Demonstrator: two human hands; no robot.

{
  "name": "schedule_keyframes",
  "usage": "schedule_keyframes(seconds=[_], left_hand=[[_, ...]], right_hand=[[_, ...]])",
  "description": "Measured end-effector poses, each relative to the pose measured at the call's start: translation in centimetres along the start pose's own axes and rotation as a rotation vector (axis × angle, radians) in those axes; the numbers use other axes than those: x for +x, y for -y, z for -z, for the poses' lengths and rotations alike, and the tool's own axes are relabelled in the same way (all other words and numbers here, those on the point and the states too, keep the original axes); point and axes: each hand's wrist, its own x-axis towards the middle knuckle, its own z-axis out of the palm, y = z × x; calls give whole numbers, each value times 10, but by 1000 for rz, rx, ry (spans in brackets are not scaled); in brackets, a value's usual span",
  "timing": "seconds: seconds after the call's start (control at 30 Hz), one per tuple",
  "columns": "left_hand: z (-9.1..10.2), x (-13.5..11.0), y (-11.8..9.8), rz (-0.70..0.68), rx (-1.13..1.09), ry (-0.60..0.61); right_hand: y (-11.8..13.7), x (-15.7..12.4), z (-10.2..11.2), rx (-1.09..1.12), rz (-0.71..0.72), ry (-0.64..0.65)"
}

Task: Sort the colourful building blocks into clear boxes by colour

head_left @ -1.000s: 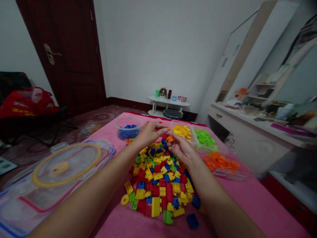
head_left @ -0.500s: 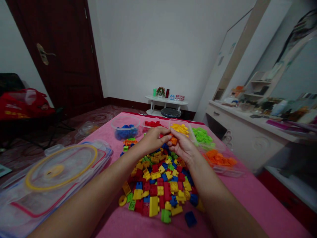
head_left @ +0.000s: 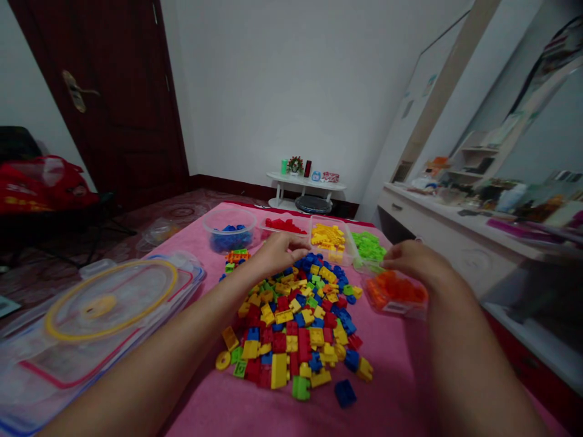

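My left hand [head_left: 283, 252] hovers at the back of a large pile of mixed toy building bricks [head_left: 291, 328], fingers and thumb curled together; whatever they hold, if anything, is hidden. Over to the right, my right hand [head_left: 412, 261] is at the back rim of a clear plastic container [head_left: 405, 311]. Its fingers are bent down onto that rim, partly hidden by the hand. Orange bricks [head_left: 395, 286] fill this container. Just behind the fingertips are lime green bricks [head_left: 368, 246] in another clear box.
A round tub of blue bricks [head_left: 230, 238], a box of red bricks [head_left: 285, 226] and a box of yellow bricks [head_left: 328, 237] line the back of the pink-covered table [head_left: 387, 364]. Stacked clear lids [head_left: 113, 309] lie at left. A pale dresser [head_left: 449, 237] stands at right.
My hands were together over the pile with an orange brick between them. The right hand has moved right to the container of orange bricks, which has shifted slightly left. The left hand stays over the pile.
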Motion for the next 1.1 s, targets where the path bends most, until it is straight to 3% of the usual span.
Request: schedule_keyframes(seconds=[0.1, 0.17, 0.3, 0.4, 0.7, 0.93, 1.1], left_hand=[[-13, -2, 15, -63, 126, -37], [-23, -4, 23, -128, 210, -37], [-38, -8, 32, -129, 338, 96], [-40, -7, 32, -119, 401, 152], [-38, -7, 31, -113, 435, 78], [-38, -9, 27, -102, 453, 62], [-27, -6, 23, -91, 451, 30]], right_hand=[[33, -8, -14, -169, 67, 184], [58, -14, -27, -205, 144, 231], [85, -28, -54, -331, 194, 365], [86, -37, -67, -451, 160, 432], [82, -43, -85, -520, 116, 531], [78, -45, -88, -527, 136, 512], [81, -44, -84, -530, 117, 473]])
